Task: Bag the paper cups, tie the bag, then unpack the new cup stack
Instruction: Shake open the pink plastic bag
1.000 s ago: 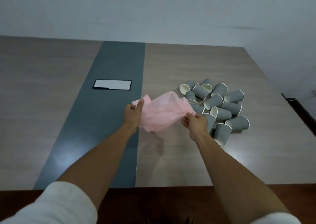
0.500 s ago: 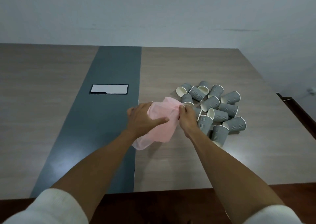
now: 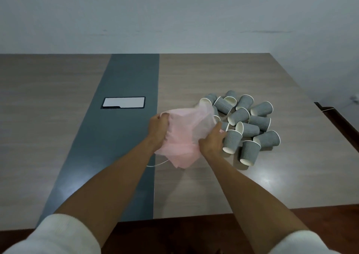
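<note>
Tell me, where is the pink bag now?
In the head view the pink bag is at centre, held above the table between the left hand and right hand, just left of the paper cups.

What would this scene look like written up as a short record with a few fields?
surface: table, wood-look with a dark grey strip down the middle
left hand: grips the pink bag at its left side
right hand: grips the bag at its right side
bag state: held up, being spread, no cups visibly inside
paper cups: grey, loose pile right of the bag, most lying on their sides
panel: white rectangle set in the strip
sleeves: white, pushed up
</note>
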`<state>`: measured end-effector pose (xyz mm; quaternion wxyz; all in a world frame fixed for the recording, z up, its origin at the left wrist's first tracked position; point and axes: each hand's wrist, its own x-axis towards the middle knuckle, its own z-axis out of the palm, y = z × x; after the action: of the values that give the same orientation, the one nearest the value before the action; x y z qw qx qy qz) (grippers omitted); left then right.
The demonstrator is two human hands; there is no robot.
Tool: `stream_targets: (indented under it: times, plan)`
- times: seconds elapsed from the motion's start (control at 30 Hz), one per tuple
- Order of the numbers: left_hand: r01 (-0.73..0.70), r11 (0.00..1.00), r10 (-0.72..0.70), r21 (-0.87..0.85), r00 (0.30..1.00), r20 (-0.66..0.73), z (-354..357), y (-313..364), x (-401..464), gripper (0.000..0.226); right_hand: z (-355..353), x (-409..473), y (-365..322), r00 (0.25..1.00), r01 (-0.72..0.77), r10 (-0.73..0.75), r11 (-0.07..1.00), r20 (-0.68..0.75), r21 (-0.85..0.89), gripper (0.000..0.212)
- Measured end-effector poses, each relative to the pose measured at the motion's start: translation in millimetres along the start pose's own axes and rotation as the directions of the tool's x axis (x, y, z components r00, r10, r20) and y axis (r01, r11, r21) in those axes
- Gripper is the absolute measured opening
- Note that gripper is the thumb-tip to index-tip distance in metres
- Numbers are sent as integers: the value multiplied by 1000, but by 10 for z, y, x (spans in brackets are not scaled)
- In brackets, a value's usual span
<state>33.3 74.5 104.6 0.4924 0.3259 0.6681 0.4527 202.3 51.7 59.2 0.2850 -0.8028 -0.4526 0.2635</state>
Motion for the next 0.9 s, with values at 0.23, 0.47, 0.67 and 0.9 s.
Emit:
stream_targets:
  times: [0.23, 0.47, 0.67, 0.9]
  plan:
    - [380, 840, -414, -387, 910, -5, -603, -30, 240, 20, -264, 289, 378, 938, -341, 347, 928, -14, 149, 36]
    - [491, 739, -476, -462, 865, 159, -831, -215, 296, 26, -481, 702, 466, 638, -743, 558, 262, 531, 616, 25]
    - [425, 618, -262, -661, 904, 337, -927, -181, 261, 44, -774, 699, 561, 589, -794, 414, 133, 694, 594, 23]
    - [402, 521, -164, -753, 913, 374, -835, -325, 268, 65, -819, 686, 648, 765, -641, 69, -30, 641, 767, 57]
